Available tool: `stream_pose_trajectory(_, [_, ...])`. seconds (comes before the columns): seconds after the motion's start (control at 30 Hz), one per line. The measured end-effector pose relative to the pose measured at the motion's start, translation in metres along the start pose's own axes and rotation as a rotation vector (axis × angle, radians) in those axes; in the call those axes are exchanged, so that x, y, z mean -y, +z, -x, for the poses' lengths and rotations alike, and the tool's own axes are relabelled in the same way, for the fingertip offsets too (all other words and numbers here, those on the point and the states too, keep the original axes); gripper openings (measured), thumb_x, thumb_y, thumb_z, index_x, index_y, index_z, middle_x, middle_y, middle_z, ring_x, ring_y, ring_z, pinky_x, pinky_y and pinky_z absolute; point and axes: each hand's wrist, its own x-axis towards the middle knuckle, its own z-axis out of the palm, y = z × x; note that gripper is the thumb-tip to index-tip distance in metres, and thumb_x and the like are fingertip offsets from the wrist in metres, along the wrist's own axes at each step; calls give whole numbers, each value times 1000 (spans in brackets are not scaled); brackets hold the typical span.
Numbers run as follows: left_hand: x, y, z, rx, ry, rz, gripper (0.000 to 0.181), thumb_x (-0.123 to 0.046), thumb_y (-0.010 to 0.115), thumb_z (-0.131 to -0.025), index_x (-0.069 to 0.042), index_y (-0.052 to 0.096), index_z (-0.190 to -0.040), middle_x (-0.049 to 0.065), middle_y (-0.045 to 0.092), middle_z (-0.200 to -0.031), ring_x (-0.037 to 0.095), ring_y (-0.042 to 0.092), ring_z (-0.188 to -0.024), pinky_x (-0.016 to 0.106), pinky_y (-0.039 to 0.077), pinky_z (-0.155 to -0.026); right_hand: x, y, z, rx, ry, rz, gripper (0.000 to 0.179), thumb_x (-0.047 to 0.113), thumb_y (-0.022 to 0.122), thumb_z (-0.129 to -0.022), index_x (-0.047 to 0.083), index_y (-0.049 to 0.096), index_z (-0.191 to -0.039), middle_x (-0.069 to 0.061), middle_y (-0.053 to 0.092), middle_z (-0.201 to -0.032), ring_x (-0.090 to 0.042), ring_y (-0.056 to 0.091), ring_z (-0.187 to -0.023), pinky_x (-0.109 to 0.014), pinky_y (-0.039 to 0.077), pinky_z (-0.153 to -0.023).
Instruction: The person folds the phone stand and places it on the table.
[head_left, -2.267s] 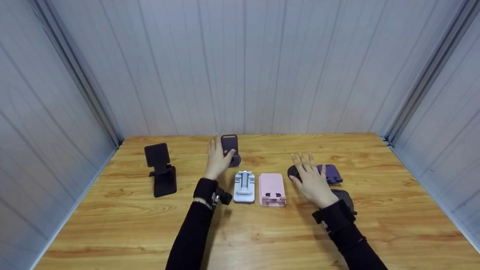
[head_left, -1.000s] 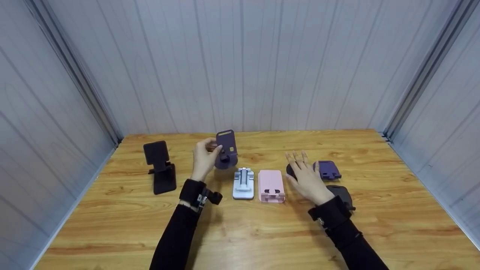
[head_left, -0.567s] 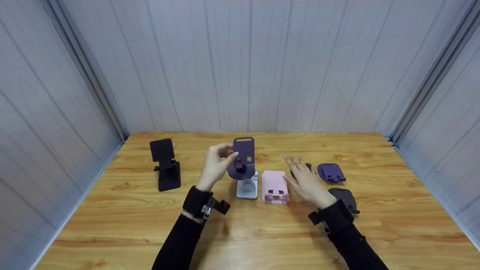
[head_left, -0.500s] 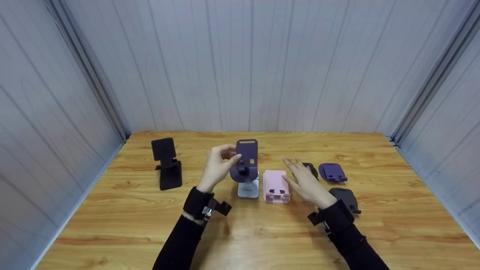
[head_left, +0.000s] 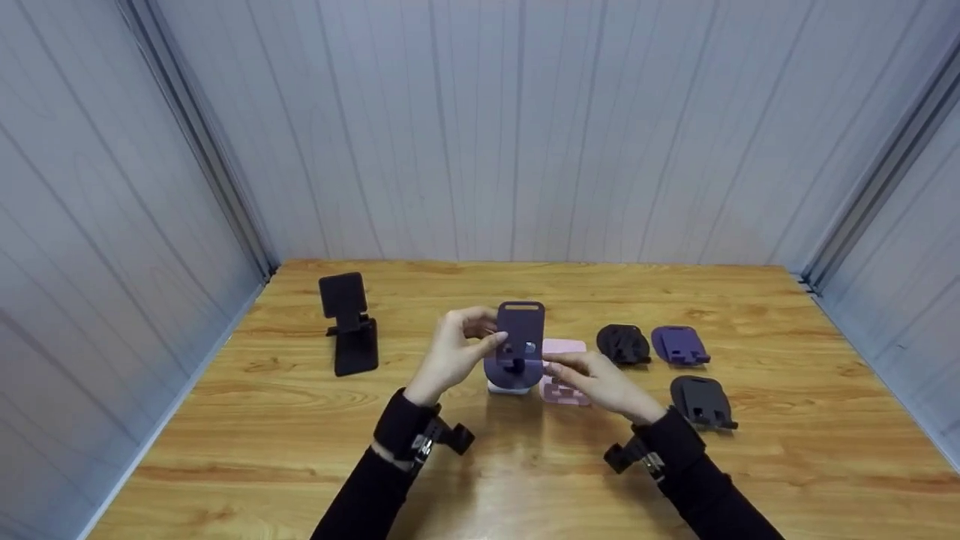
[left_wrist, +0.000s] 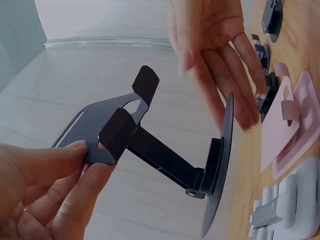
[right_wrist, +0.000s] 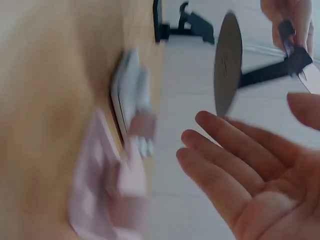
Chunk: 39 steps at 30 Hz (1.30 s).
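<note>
My left hand [head_left: 454,352] pinches a dark purple phone stand [head_left: 521,324] by the left edge of its upper plate, thumb in front. The stand is unfolded and held up off the table; its arm and round base [left_wrist: 220,165] show in the left wrist view. Close to the base's right side is my right hand [head_left: 600,381], its fingertips right at the rim. In the right wrist view those fingers [right_wrist: 220,172] are extended, palm showing. Below the held stand, a white phone stand [left_wrist: 300,200] is mostly hidden in the head view, and a pink one [head_left: 564,346] is partly covered.
An unfolded black phone stand [head_left: 356,349] stands at the left of the wooden table [head_left: 255,450]. Folded ones lie at the right: a round black stand [head_left: 622,343], a purple stand [head_left: 681,345] and a dark grey stand [head_left: 701,401]. Panel walls [head_left: 480,135] enclose the table.
My left hand has taken hold of the dark purple stand, lifted it and brought it right and nearer. My right hand has left the round black stand and moved left to the held stand's base.
</note>
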Motion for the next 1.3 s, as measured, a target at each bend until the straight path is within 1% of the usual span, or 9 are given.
stream_pose_trajectory(0.1, [1,2,3,8,16,14,15,8,74,-94,12,73,-109,24,77,-95,35,76,-86,31,63,-81,-2,8,-3,9,89,-290,49,11,47,-114,-22,41,-150,-37,60,-140,-39,69,-123,-50,53,-109])
stream_pose_trajectory(0.2, [1,4,4,23,32,22,16,6,74,-94,10,74,-109,23,77,-96,34,76,-86,33,63,-83,-4,14,-4,-22,161,-546,51,6,47,-112,-21,35,-153,-30,67,-134,-25,75,-111,-51,54,-108])
stream_pose_trajectory(0.37, [1,7,5,36,54,32,15,5,74,-95,9,74,-110,22,78,-97,34,76,-87,45,64,-86,-6,18,-4,-97,214,-734,45,-1,49,-108,-13,42,-151,-11,79,-111,-17,78,-93,-48,59,-102])
stream_pose_trajectory(0.53, [0,11,6,33,55,49,14,-1,72,-98,8,75,-108,21,78,-96,28,75,-86,40,64,-87,-4,17,-4,-136,213,-795,37,-5,50,-108,-7,46,-144,-7,80,-104,-19,79,-91,-49,61,-98])
stream_pose_trajectory(0.77, [4,17,6,28,26,87,15,-5,70,-101,9,74,-96,21,75,-89,12,68,-82,24,62,-75,-2,13,-4,-227,125,-673,36,-14,49,-104,-13,43,-139,-2,78,-92,-12,78,-82,-32,66,-83])
stream_pose_trajectory(0.93, [6,19,5,59,-19,150,20,-4,69,-102,12,69,-90,11,73,-83,9,67,-78,22,63,-74,-2,13,-4,-240,109,-669,30,-15,50,-104,-6,47,-132,-3,77,-93,-15,78,-83,-41,66,-87])
stream_pose_trajectory(1.03, [6,20,5,79,-32,159,22,-4,69,-102,13,67,-88,8,70,-80,8,65,-74,21,62,-70,-3,14,-6,-250,100,-655,27,-16,50,-103,-4,48,-127,-2,78,-94,-14,77,-82,-35,66,-82])
stream_pose_trajectory(1.13, [6,21,5,93,-44,163,22,-5,70,-102,12,68,-89,11,71,-81,7,65,-71,20,62,-68,-5,16,-7,-261,81,-641,26,-17,50,-102,-3,48,-124,-1,78,-94,-13,77,-81,-29,66,-75])
stream_pose_trajectory(1.3, [7,21,5,102,-71,169,24,-7,69,-103,13,68,-90,9,71,-80,7,66,-70,21,62,-67,-7,17,-7,-267,43,-627,24,-15,53,-102,-4,51,-123,0,76,-89,-13,77,-80,-32,66,-76])
